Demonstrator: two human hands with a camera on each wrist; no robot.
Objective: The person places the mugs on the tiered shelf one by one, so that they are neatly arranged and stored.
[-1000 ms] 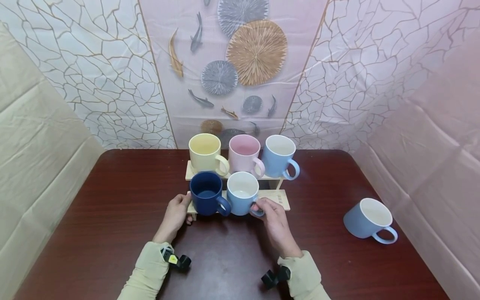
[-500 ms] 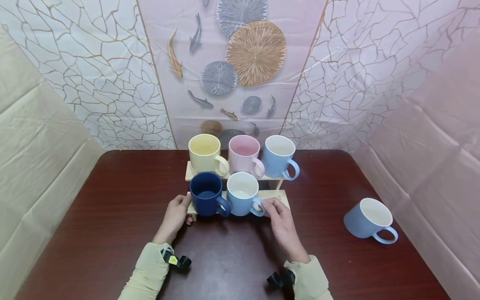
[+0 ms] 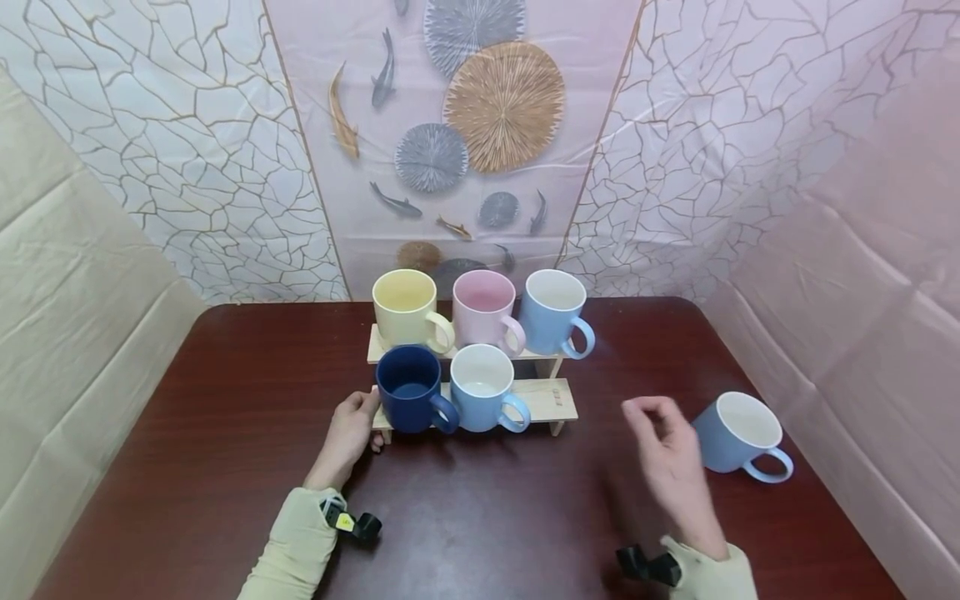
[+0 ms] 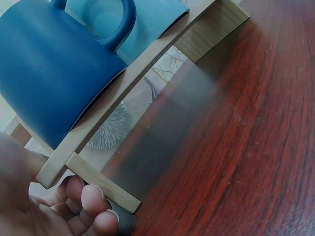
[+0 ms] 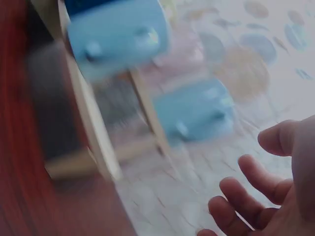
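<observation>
At the left end of a two-tier wooden rack (image 3: 546, 402), my left hand (image 3: 347, 440) grips the lower shelf, thumb at the top and fingers curled by the leg (image 4: 106, 183). A navy mug (image 3: 407, 404) and a light blue mug (image 3: 478, 406) stand side by side on that shelf. My right hand (image 3: 671, 467) holds nothing and is in the air over the right of the table. Just beyond it, a blue mug (image 3: 723, 442) with a white inside stands on the table, partly hidden by the hand. In the right wrist view, the fingers (image 5: 263, 179) are loosely bent and apart.
On the upper tier stand a yellow mug (image 3: 403, 312), a pink mug (image 3: 480, 312) and another light blue mug (image 3: 546, 325). The lower shelf's right end is bare wood. The dark red table (image 3: 247, 400) is enclosed by fabric walls (image 3: 847, 275).
My right hand has let go of the front light blue mug's handle and moved right, close to the lone blue mug. The left hand keeps its grip on the rack.
</observation>
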